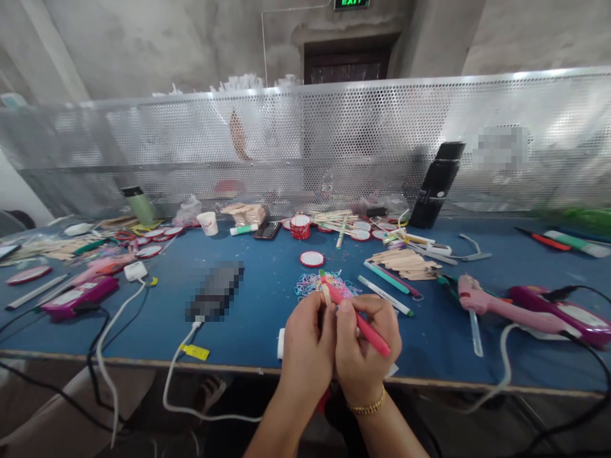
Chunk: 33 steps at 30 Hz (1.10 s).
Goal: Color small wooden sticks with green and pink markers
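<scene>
My left hand (308, 334) is closed on a small wooden craft stick (326, 294), whose upper tip looks green. In my right hand (365, 337) is a pink-red marker pen (372, 335), slanting up to the left, with its upper end against or very near the stick. The two hands are side by side at the table's front edge. Just beyond them lies a heap of coloured thin bands (305, 285), partly hidden by the fingers. Behind that heap is a round red-rimmed white disc (312, 259). A white pen with a green end (386, 296) lies right of the hands.
Loose craft sticks (405, 262) and a pink glue gun (510, 308) lie to the right. A black bottle (436, 184) stands near the perforated metal screen (191, 140). Left are a cabled phone (217, 292) and a purple device (79, 296); a paper cup (207, 223) stands behind.
</scene>
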Available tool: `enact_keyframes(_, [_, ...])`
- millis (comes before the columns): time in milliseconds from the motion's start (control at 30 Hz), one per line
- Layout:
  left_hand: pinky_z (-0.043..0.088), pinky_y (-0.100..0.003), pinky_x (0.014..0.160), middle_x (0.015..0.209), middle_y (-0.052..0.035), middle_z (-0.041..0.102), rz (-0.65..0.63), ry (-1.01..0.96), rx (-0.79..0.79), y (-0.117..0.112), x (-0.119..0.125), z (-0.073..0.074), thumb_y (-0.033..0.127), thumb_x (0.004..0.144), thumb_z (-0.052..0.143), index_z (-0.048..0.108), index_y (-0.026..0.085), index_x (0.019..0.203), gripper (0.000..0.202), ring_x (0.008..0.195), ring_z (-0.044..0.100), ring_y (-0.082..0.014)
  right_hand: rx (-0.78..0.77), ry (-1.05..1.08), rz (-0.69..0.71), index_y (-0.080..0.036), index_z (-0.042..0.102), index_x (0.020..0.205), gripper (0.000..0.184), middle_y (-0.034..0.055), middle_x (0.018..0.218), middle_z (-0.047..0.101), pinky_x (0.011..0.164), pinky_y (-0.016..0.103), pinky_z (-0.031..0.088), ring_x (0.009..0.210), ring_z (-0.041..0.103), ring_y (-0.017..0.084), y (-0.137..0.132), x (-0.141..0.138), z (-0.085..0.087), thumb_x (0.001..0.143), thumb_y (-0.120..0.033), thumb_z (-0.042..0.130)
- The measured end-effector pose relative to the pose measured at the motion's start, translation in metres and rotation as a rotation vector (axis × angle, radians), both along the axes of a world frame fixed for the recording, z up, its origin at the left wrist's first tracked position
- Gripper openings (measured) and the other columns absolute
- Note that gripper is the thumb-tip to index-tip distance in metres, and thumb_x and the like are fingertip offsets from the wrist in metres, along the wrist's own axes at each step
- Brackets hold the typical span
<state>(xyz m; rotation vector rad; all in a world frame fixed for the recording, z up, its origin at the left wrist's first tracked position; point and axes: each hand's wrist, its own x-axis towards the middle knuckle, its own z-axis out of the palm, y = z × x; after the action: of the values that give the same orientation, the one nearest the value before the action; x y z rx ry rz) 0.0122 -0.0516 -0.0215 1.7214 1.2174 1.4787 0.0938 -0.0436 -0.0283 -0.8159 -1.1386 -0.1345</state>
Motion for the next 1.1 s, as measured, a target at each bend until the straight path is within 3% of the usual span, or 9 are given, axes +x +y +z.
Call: enact_keyframes(1100, [0.038, -0.026, 0.065, 0.076, 0.0003, 0.055, 0.001, -0.019, -0.018, 0.0037, 0.0017, 0.0011, 0.040, 0.098, 0.055, 0.054, 0.021, 0.079, 0.027, 0.071, 0.048, -0.0151, -0.025, 0.043, 0.073, -0.021, 0.058, 0.089, 0.007, -0.0011, 0.079, 0.061, 0.078, 0.037, 0.051, 0.072, 0.059, 0.015, 0.0025, 0.0015, 0.0031, 0.094, -0.016, 0.059])
